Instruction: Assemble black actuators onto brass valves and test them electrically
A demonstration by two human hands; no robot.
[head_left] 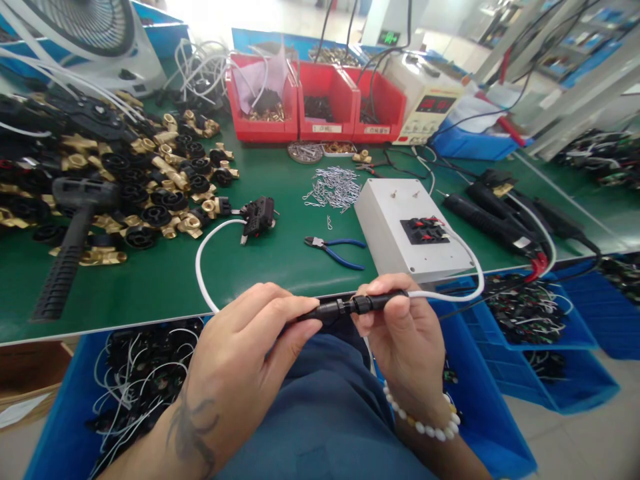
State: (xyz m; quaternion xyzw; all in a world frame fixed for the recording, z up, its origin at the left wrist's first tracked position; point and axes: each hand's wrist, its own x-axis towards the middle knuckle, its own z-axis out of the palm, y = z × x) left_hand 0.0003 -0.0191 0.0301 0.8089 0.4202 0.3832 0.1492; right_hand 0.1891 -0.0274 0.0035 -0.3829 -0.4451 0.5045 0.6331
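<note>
My left hand (255, 333) pinches one black cable connector (327, 311), whose white cable (201, 263) loops up to a small black actuator unit (259, 217) on the bench. Between the thumb and fingers of my right hand (403, 333) is a second black cable connector (373, 304). From it a white cable (477, 267) curves to the terminals on a grey test box (385, 220). The two connectors are in line, end to end, in front of the bench edge. Whether they are fully joined I cannot tell. Blue-handled cutting pliers (340, 250) lie just beyond my hands.
Brass valve fittings (170, 173) and a black rubber mallet (75, 233) cover the left. Metal clips (333, 190) lie mid-bench before red bins (265, 127) and a power supply (425, 100). Black electric screwdrivers (490, 223) rest right. Blue crates (60, 413) flank my lap.
</note>
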